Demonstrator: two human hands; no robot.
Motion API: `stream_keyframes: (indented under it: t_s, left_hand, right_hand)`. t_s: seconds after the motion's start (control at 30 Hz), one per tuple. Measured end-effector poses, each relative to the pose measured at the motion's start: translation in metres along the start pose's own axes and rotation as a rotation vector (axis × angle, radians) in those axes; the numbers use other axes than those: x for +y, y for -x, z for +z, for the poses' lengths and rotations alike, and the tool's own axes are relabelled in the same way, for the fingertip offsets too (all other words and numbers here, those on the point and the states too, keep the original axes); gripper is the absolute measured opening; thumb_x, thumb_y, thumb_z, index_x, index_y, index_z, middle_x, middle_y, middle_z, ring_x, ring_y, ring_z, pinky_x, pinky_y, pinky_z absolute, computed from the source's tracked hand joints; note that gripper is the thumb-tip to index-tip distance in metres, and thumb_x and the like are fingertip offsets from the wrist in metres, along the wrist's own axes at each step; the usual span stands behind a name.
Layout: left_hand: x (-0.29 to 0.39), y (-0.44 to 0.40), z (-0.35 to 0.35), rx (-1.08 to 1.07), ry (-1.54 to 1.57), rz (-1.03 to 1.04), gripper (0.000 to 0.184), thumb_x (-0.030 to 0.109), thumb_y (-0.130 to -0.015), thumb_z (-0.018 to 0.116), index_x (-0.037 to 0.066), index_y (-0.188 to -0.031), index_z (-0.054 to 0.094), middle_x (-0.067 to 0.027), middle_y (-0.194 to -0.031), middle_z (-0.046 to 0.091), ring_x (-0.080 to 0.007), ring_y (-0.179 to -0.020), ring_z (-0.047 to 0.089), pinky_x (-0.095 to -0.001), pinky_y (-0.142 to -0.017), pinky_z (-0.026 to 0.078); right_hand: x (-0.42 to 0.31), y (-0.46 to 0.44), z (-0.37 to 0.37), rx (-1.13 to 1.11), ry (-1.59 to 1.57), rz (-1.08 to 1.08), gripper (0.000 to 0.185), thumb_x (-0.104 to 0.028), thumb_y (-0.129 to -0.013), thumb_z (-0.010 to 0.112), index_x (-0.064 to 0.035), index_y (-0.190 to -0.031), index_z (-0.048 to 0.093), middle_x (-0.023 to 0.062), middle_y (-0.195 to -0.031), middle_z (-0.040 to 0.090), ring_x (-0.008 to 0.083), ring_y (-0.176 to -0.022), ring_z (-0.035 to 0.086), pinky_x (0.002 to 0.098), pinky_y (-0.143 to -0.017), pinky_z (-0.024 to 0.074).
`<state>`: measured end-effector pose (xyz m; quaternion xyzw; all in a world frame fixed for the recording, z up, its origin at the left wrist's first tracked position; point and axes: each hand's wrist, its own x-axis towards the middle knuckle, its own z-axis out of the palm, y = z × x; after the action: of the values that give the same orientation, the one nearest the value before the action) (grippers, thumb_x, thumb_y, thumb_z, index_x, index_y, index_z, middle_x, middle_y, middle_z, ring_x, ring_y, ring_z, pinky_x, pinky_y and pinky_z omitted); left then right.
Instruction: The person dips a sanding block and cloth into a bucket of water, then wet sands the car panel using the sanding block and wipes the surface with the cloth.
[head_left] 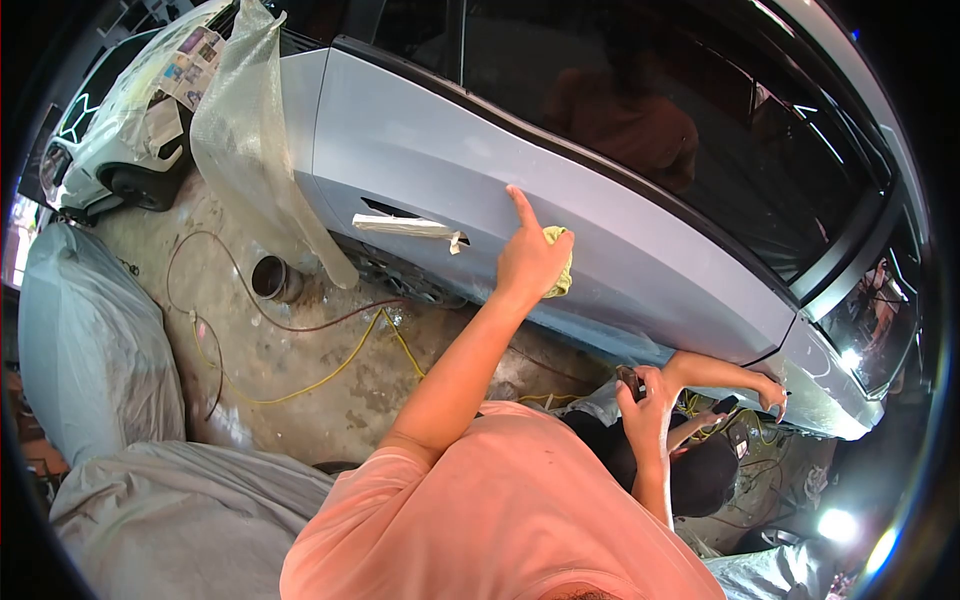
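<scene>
The left hand point(535, 258) is grasping a yellow-green cloth point(560, 272) in front of the grey car door point(420, 130), below the window; the palm and folded fingers are hiding much of the cloth. The index finger is pointing out straight, and whether its tip is touching the paint is hard to tell. A pale wrapped strip point(408, 227) is partly covering a dark opening in the door.

The right hand point(652, 392) is gripping a small dark object point(629, 380) near the door's lower edge, its fingers concealing too much to identify it. Just beyond, another person's arm point(720, 372) is stretching out, its upper end hidden. A dark cap point(705, 478) is showing beside the right forearm, which is blocking part of the view there. The round lens border is cutting off the car's rear, and glare from a lamp point(838, 525) is blurring the things around it.
</scene>
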<state>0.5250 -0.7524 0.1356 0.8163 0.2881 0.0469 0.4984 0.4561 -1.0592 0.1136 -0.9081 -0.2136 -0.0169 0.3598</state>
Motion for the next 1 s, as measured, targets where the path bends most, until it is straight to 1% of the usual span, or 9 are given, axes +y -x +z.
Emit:
stream_keyframes:
  t_s: [0.1,0.2,0.3,0.4,0.5,0.6,0.63,0.9,1.0]
  left_hand:
    - [0.001,0.002,0.000,-0.003,0.004,0.004,0.120,0.041,-0.099,0.071,-0.006,-0.170,-0.014,-0.0267,-0.125,0.073,-0.0470,-0.112,0.073,-0.0508,-0.101,0.056]
    - [0.001,0.005,0.000,-0.025,-0.002,0.015,0.119,0.038,-0.100,0.072,-0.006,-0.171,-0.014,-0.0253,-0.120,0.074,-0.0446,-0.109,0.074,-0.0492,-0.099,0.057]
    - [-0.018,0.001,0.014,0.089,0.169,0.108,0.117,0.037,-0.099,0.070,-0.004,-0.171,-0.013,-0.0275,-0.106,0.077,-0.0478,-0.096,0.076,-0.0538,-0.091,0.059]
    - [-0.019,-0.003,0.006,0.103,0.167,0.056,0.117,0.037,-0.099,0.070,-0.003,-0.171,-0.013,-0.0264,-0.104,0.077,-0.0469,-0.095,0.076,-0.0534,-0.090,0.058]
    - [-0.020,-0.007,0.003,0.119,0.117,0.077,0.117,0.036,-0.099,0.070,-0.003,-0.172,-0.013,-0.0263,-0.104,0.077,-0.0470,-0.096,0.075,-0.0538,-0.089,0.058]
    - [-0.011,-0.004,-0.003,0.063,0.075,0.012,0.118,0.034,-0.099,0.073,-0.004,-0.172,-0.012,-0.0237,-0.117,0.075,-0.0410,-0.104,0.076,-0.0470,-0.095,0.058]
    - [-0.010,-0.004,-0.002,0.051,0.064,0.010,0.119,0.035,-0.098,0.073,-0.003,-0.172,-0.012,-0.0239,-0.117,0.075,-0.0416,-0.105,0.076,-0.0475,-0.096,0.058]
    - [-0.001,0.005,-0.003,0.005,-0.007,-0.009,0.119,0.040,-0.097,0.072,0.000,-0.173,-0.011,-0.0247,-0.119,0.075,-0.0454,-0.108,0.074,-0.0504,-0.097,0.057]
    - [-0.011,0.004,0.001,0.042,-0.006,0.054,0.115,0.038,-0.098,0.070,0.003,-0.174,-0.010,-0.0305,-0.110,0.076,-0.0500,-0.103,0.074,-0.0544,-0.093,0.058]
  right_hand:
    - [-0.002,0.000,0.001,-0.004,0.004,0.001,0.024,-0.007,-0.088,0.079,0.0038,-0.106,0.068,0.0202,-0.105,0.072,0.0394,-0.097,0.070,0.0463,-0.088,0.0550]
    - [-0.001,0.000,0.002,-0.002,0.007,-0.007,0.024,-0.007,-0.088,0.079,0.0039,-0.106,0.068,0.0199,-0.105,0.073,0.0388,-0.097,0.070,0.0460,-0.087,0.0552]
    - [-0.002,0.001,0.003,-0.011,0.007,-0.010,0.024,-0.007,-0.087,0.079,0.0039,-0.106,0.068,0.0197,-0.105,0.073,0.0390,-0.096,0.070,0.0458,-0.087,0.0553]
    - [0.003,0.004,0.003,-0.023,0.020,-0.013,0.024,-0.007,-0.087,0.079,0.0035,-0.106,0.068,0.0195,-0.105,0.072,0.0399,-0.097,0.070,0.0458,-0.087,0.0557]
    - [0.002,0.006,0.005,-0.021,-0.004,0.007,0.023,-0.007,-0.087,0.079,0.0027,-0.105,0.068,0.0194,-0.105,0.072,0.0407,-0.097,0.070,0.0460,-0.087,0.0561]
    - [0.004,0.009,0.007,-0.043,-0.034,0.058,0.023,-0.008,-0.087,0.078,0.0020,-0.106,0.069,0.0193,-0.105,0.072,0.0409,-0.098,0.071,0.0463,-0.087,0.0565]
    - [0.005,0.011,0.008,-0.055,-0.041,0.077,0.023,-0.008,-0.087,0.078,0.0018,-0.106,0.069,0.0192,-0.105,0.072,0.0409,-0.098,0.071,0.0465,-0.087,0.0566]
    - [0.001,0.009,0.011,-0.041,-0.021,0.007,0.024,-0.008,-0.087,0.079,0.0012,-0.107,0.068,0.0189,-0.104,0.071,0.0413,-0.098,0.070,0.0469,-0.087,0.0568]
    - [-0.006,-0.008,0.010,-0.076,0.028,-0.053,0.024,-0.008,-0.087,0.080,0.0002,-0.106,0.068,0.0183,-0.103,0.071,0.0413,-0.098,0.070,0.0475,-0.085,0.0572]
